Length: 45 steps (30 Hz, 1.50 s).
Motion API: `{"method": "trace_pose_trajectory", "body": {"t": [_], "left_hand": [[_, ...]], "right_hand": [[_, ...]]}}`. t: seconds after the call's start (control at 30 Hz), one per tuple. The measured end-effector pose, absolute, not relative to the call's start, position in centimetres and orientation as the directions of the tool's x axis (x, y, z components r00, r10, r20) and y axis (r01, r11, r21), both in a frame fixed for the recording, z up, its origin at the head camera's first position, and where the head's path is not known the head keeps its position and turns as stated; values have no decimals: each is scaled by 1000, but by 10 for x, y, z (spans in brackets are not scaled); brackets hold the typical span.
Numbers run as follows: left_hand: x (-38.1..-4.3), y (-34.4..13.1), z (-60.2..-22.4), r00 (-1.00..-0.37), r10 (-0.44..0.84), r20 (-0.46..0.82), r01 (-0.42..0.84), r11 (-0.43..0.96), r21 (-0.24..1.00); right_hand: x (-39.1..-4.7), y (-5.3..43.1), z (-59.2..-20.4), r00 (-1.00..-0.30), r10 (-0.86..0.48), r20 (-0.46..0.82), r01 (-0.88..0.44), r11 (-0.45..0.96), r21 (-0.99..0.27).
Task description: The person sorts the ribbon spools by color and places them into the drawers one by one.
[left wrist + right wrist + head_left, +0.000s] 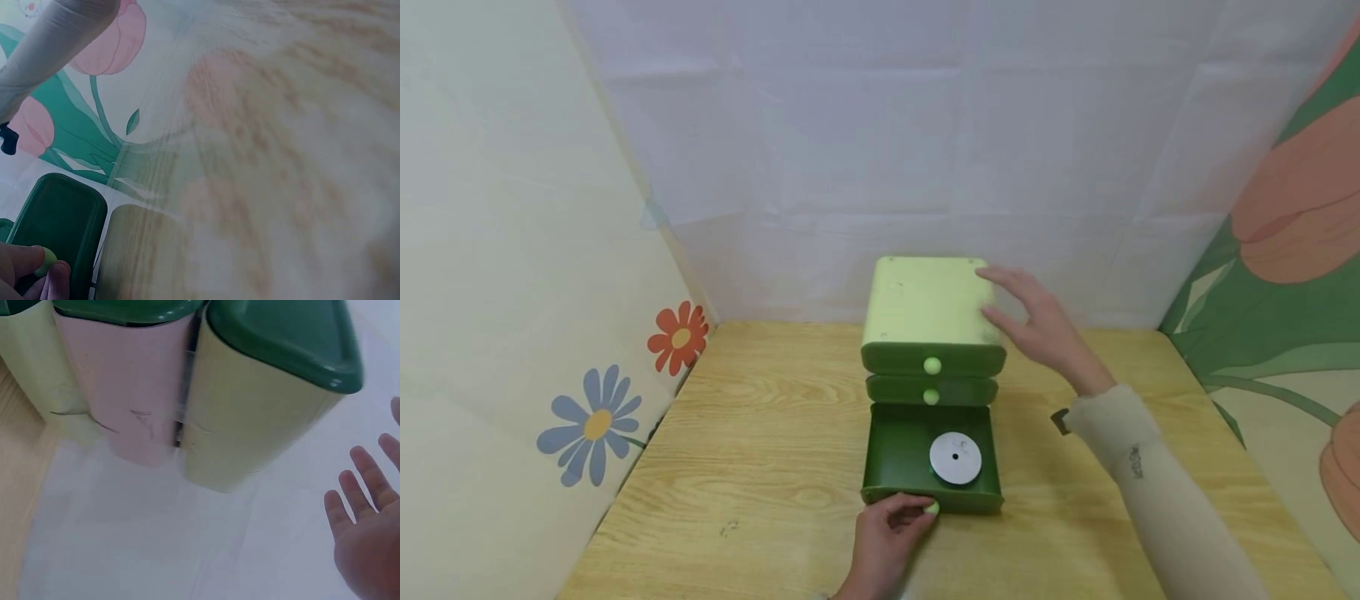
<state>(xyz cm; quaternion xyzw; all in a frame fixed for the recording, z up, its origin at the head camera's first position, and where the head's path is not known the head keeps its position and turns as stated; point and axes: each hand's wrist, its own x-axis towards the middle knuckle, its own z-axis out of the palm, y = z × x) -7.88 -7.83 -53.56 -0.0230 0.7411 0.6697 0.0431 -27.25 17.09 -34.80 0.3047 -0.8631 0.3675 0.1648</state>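
Note:
A small drawer cabinet [932, 300] with a pale green top and dark green drawer fronts stands on the table. Its bottom drawer [895, 446] is pulled out; the two drawers above look closed. Inside the bottom drawer, towards its right side, lies a round white disc [955, 471] with a small dark centre hole. My left hand [883, 537] pinches that drawer's light green knob [45, 262] between thumb and fingers. By the cabinet's upper right edge is my right hand [1037, 321], fingers extended; in the right wrist view its fingers [367, 478] are spread and hold nothing.
The wooden table [760, 417] extends on both sides of the cabinet. A white sheet [850, 150] hangs close behind it. Flower-patterned panels stand at the left [512, 292] and right [1292, 250]. A dark band is at the right wrist.

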Motion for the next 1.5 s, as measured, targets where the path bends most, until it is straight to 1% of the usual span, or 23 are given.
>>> {"method": "trace_pose_trajectory", "body": {"t": [0.13,0.3,0.4,0.57,0.8,1.0,1.17,1.5], "left_hand": [[-78,-78,-535,-996,29,-80,-76,100,992],[-78,-78,-535,-997,38,-60,-56,103,993],[-79,-79,-535,-997,36,-66,-61,109,992],[-80,-79,-538,-995,38,-88,-84,106,991],[-80,-80,-538,-998,38,-58,-53,123,991],[-81,-80,-537,-998,38,-50,-46,105,993],[-85,-81,-538,-999,45,3,8,113,994],[-99,-81,-535,-999,46,-15,-8,143,990]], "right_hand": [[-287,171,-353,-797,-400,453,-603,550,-577],[-300,171,-360,-850,-405,337,-520,546,-657],[-307,170,-364,-860,-428,277,-491,547,-678],[-311,170,-371,-869,-444,219,-461,567,-682],[-311,169,-373,-871,-439,222,-456,554,-696],[-312,169,-376,-870,-438,227,-460,553,-694],[-313,169,-376,-870,-438,226,-460,556,-692],[-314,170,-377,-868,-441,227,-462,554,-692]]}}
